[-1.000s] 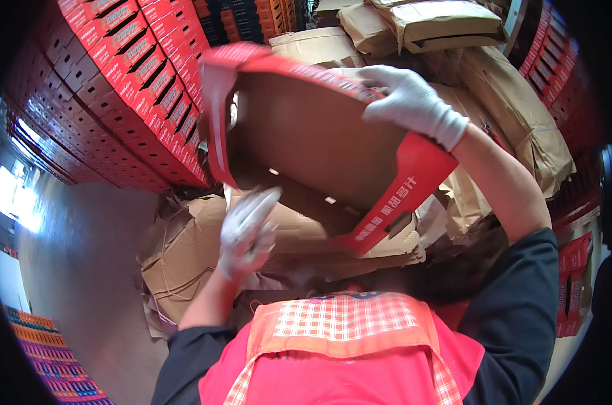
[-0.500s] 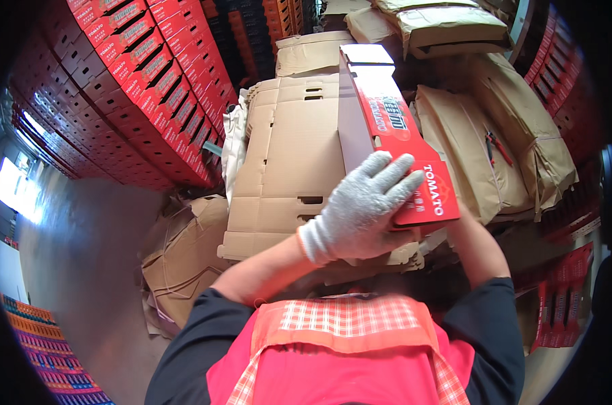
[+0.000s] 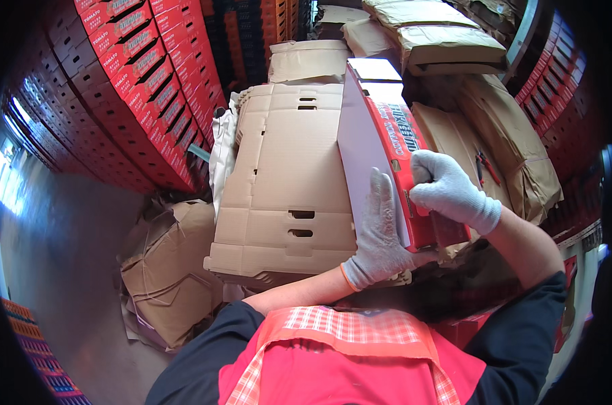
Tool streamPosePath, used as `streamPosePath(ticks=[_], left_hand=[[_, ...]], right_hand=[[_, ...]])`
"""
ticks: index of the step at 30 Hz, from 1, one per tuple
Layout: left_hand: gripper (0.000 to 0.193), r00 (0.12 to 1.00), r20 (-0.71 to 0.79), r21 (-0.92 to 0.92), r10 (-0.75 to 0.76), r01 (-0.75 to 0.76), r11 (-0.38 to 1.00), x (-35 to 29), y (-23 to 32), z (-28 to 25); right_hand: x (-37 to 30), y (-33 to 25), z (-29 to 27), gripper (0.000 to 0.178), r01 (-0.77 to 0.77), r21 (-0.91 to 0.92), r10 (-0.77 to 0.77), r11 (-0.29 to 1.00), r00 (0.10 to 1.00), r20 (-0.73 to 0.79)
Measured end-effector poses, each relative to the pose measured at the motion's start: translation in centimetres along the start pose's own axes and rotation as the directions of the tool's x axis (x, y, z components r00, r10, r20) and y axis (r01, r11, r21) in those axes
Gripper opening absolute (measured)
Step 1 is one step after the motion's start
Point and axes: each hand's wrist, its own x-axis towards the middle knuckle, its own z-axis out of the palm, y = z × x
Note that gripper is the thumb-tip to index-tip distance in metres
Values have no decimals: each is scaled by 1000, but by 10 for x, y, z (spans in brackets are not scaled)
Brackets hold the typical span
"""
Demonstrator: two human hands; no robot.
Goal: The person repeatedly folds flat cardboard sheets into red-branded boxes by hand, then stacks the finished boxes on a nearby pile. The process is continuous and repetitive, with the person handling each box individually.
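Red carton (image 3: pixel 387 130) tipped on its side
Left grip (image 3: pixel 381 236) spread along its base, right grip (image 3: pixel 446 189) curled at its wall, hold unclear; flattened cardboard cartons (image 3: pixel 289 162) left of it, red-handled pliers (image 3: pixel 490 168) right.

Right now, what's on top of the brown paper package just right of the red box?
A red-handled tool, seemingly pliers, lies on the paper package. The red box and your right hand cover the package's left and near parts, so I can't tell what lies there.
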Motion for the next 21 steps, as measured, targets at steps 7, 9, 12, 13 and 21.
streamPosePath(ticks=[7,9,12,13,21], left_hand=[[109,968,218,-289,-122,183,939,-13,-10,-1],[105,993,112,-361,-39,78,929,-17,-14,-15],[99,999,-48,-330,25,-39,943,-25,-27,-58],[91,951,-136,-13,277,-281,960,-27,-35,-78],[73,938,49,306,-344,314,899,-155,-107,-234]], right_hand=[[44,-23,52,13,581,-573,-670,578,739,72],[49,-48,68,17,575,-534,-624,621,774,108],[52,-78,89,26,660,-219,-670,719,742,35],[51,-83,93,27,657,-13,-657,754,754,10],[37,-6,147,75,560,-301,-568,772,820,69]])
